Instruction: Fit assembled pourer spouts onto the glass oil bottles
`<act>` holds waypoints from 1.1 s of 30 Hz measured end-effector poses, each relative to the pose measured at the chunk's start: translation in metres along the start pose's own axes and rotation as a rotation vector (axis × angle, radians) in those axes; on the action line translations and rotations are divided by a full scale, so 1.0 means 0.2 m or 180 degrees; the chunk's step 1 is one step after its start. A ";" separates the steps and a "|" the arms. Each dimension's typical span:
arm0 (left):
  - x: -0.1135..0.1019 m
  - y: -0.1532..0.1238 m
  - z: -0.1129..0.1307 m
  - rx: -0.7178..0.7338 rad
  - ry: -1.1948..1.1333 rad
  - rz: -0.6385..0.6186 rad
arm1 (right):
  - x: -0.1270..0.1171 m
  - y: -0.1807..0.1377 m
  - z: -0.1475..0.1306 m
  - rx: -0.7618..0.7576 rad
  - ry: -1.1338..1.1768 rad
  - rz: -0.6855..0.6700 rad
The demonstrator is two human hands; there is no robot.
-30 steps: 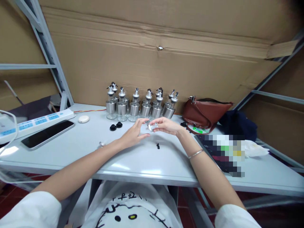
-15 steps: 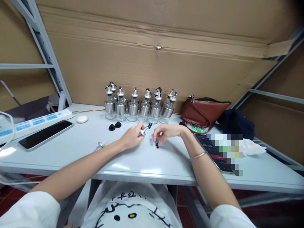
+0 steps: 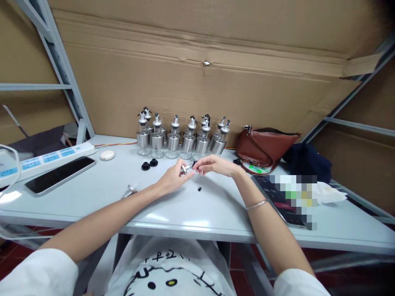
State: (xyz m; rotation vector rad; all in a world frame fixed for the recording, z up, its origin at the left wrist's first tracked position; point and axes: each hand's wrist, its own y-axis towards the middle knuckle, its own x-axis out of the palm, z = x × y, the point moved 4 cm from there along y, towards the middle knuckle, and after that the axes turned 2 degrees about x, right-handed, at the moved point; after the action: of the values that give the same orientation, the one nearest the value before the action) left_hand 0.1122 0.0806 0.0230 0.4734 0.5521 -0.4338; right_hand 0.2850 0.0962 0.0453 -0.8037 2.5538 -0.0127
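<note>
My left hand (image 3: 173,177) is closed around a metal pour spout (image 3: 187,167) whose black-tipped end points right. Against that end, the fingertips of my right hand (image 3: 212,165) are pinched on a small black piece, mostly covered by the fingers. Another small black piece (image 3: 199,189) lies on the table just below the hands. A second metal spout (image 3: 129,190) rests near my left forearm. Two black stoppers (image 3: 149,164) sit left of my hands.
Several glass-and-steel bottles (image 3: 172,143) with spouts stand along the back. On the right are a brown bag (image 3: 265,146), a dark cloth (image 3: 307,162) and a tablet-like device (image 3: 277,201). A phone (image 3: 60,175), power strip (image 3: 46,162) and white round case (image 3: 107,155) lie left.
My right hand has risen from the small black pieces on the table to the spout's tip. One small piece is left lying there. My left hand has barely moved.
</note>
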 end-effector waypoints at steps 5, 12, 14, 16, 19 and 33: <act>-0.01 0.01 -0.02 0.0155 0.0258 0.0077 | 0.04 0.01 -0.05 -0.0217 0.0991 0.0261; 0.00 0.02 -0.04 0.0235 0.0395 0.0069 | 0.10 0.03 -0.05 -0.0112 0.0893 0.0047; 0.00 0.02 -0.04 0.0226 0.0414 0.0070 | 0.10 0.04 -0.04 -0.0136 0.0842 0.0101; 0.00 0.01 -0.04 0.0209 0.0422 0.0068 | 0.10 0.04 -0.04 -0.0161 0.0793 0.0154; 0.00 0.01 -0.04 0.0184 0.0414 0.0077 | 0.11 0.05 -0.05 -0.0206 0.0690 0.0213; -0.03 0.01 -0.02 0.0212 0.0124 0.0192 | 0.12 0.06 -0.09 -0.0535 0.0685 0.0382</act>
State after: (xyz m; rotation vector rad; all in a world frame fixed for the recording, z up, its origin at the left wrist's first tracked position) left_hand 0.1076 0.0859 0.0247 0.5620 0.5608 -0.3869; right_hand 0.2541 0.0900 0.0491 -0.7436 2.8331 0.1639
